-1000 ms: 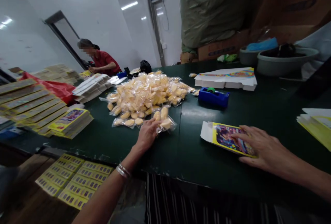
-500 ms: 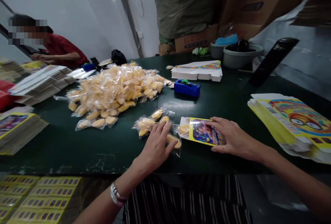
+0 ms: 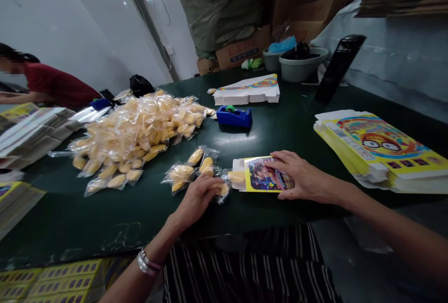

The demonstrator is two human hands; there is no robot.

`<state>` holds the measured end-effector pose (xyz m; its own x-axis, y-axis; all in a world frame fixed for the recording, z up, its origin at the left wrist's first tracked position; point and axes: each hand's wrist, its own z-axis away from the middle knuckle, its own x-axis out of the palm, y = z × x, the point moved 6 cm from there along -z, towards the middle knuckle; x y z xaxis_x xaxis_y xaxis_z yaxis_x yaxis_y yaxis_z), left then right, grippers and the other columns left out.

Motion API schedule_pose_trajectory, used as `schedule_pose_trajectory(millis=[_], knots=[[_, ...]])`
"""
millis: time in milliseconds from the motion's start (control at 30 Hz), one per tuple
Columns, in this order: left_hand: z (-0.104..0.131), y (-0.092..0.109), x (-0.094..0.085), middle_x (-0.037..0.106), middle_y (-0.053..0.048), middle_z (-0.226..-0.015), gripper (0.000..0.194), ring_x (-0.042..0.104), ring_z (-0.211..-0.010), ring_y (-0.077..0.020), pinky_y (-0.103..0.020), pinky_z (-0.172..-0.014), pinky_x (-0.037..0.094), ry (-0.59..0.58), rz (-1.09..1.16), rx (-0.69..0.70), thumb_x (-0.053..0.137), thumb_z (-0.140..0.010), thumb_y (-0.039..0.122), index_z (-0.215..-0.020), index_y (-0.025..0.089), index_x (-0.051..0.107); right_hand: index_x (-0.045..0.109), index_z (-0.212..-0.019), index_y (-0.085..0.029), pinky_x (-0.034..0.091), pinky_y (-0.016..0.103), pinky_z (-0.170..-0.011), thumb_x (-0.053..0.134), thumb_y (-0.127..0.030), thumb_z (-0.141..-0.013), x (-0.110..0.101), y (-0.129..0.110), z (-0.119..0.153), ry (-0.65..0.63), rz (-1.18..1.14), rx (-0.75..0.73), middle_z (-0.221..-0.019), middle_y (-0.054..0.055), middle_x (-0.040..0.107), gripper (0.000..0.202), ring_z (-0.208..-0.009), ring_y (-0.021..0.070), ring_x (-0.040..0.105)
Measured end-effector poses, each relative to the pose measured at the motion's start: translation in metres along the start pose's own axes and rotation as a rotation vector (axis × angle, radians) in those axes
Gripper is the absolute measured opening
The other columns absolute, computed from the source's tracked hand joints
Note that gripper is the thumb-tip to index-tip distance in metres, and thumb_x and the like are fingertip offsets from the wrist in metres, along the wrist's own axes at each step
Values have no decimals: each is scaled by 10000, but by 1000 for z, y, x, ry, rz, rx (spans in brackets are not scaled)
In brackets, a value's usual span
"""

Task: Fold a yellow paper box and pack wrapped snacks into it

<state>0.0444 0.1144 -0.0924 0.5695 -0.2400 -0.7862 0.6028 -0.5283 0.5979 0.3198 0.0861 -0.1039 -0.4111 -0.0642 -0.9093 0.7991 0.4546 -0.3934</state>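
Two hands work the near table edge: right hand lies flat, fingers spread, pinning the small yellow box, while left hand curls onto a snack packet at its open left end.

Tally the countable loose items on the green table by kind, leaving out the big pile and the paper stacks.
Blue tape dispensers: 1
Grey basins: 2
Small yellow boxes under the right hand: 1
Black bags: 1
Total: 5
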Motion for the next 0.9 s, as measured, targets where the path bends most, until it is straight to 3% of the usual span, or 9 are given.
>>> schedule_pose_trajectory(millis=[67,133,267,400,467,500,633,733,900], knots=[[-6,1,-7,701,-65,-1057,202,624,-963,-219,-373,-870,507,81,53,-81,526,-938,254,-1073,220,673,550,-1379,-249,409,590,-1057,810,-419,-668,-1,0,1,17,-11,-15,-1440,156,474,776,-1337,403,406],[-17,11,-1,700,-71,-975,155,612,-930,-238,-411,-880,488,102,21,-99,545,-908,229,-968,212,687,543,-1385,-264,413,605,-1047,807,-420,-671,-1,0,1,29,-5,-23,-1445,150,471,777,-1338,409,402],[-46,33,37,672,-105,-848,178,591,-908,-281,-484,-902,462,49,4,-109,535,-849,142,-737,183,666,520,-1400,-278,421,628,-1019,796,-397,-678,2,-1,4,51,20,-35,-1448,150,466,782,-1340,425,392],[-47,43,53,720,-73,-869,221,652,-819,-233,-383,-786,533,-81,120,-112,500,-878,171,-938,162,712,502,-1400,-263,432,613,-1012,769,-371,-707,5,-1,12,123,32,-30,-1441,158,456,751,-1325,405,411],[-37,42,43,751,-51,-972,275,678,-867,-218,-343,-795,545,-173,204,-77,504,-906,224,-1091,193,706,504,-1398,-252,429,609,-1015,768,-373,-712,8,-2,15,131,37,-27,-1443,166,454,744,-1324,405,411],[-31,37,32,750,-47,-1040,299,680,-912,-216,-339,-821,543,-159,188,-77,497,-920,248,-1145,213,690,504,-1401,-251,427,610,-1014,770,-378,-714,9,-3,15,125,40,-28,-1445,168,454,748,-1326,410,409],[-26,6,-15,719,-94,-1112,328,641,-991,-264,-419,-896,506,124,-224,-185,513,-908,248,-1210,208,635,504,-1409,-274,437,616,-991,772,-410,-715,10,-6,15,100,42,-29,-1451,163,465,757,-1328,422,410],[-37,-7,-11,720,-113,-1061,287,585,-1053,-324,-498,-956,439,118,-393,-161,619,-804,160,-1085,199,665,510,-1406,-264,439,618,-989,771,-407,-714,8,-6,14,92,32,-12,-1452,171,468,753,-1334,425,406],[-50,-9,-3,701,-107,-818,260,578,-945,-314,-471,-868,451,112,-509,-87,485,-810,31,-863,215,661,520,-1392,-248,427,612,-1007,782,-396,-708,5,-8,13,67,30,4,-1469,179,445,747,-1351,420,385]])
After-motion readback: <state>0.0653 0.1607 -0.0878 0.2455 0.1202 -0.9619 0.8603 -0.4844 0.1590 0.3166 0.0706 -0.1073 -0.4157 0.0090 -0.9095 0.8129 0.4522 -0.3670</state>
